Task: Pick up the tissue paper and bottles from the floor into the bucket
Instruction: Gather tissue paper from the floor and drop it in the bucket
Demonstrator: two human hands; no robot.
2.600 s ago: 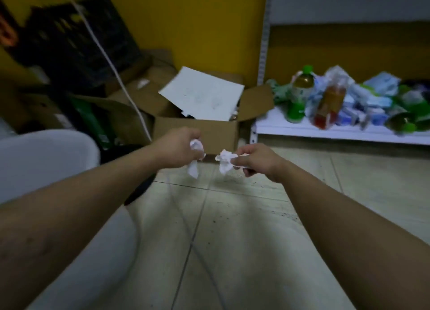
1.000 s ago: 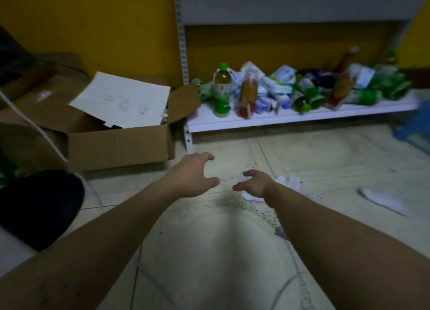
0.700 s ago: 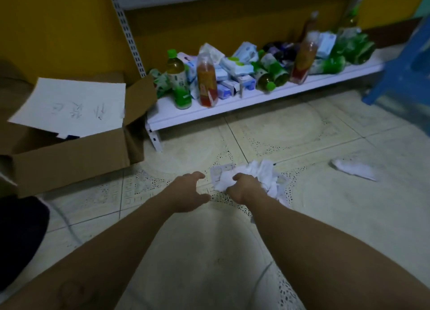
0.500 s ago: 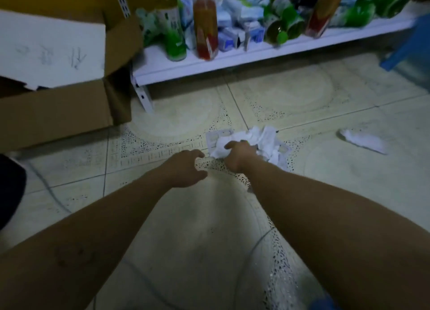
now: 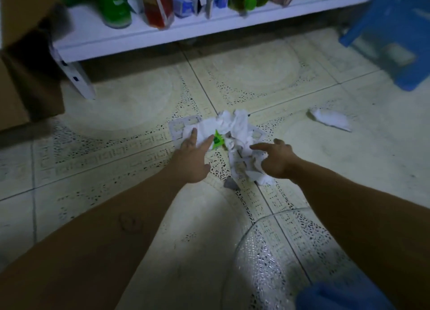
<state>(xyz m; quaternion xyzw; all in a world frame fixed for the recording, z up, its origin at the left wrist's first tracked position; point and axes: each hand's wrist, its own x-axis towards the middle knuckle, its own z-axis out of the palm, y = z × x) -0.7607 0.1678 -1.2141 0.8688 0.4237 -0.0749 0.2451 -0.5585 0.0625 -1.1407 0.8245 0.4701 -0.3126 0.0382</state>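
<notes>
Both hands over tissue pile (image 5: pixel 235 133) on floor (image 5: pixel 130 114). L hand (image 5: pixel 194 157) fingers spread, resting on tissue, no grip. R hand (image 5: pixel 277 161) open beside it. Another tissue (image 5: pixel 330 119) lies apart, R side.

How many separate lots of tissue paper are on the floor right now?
2: a crumpled pile between the left hand and right hand, and a single piece farther right. More may be hidden.

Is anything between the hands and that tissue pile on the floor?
Nothing visible does. The left hand already has fingertips on the tissue pile and the right hand touches its near edge. A green scrap sits within the pile.
</notes>
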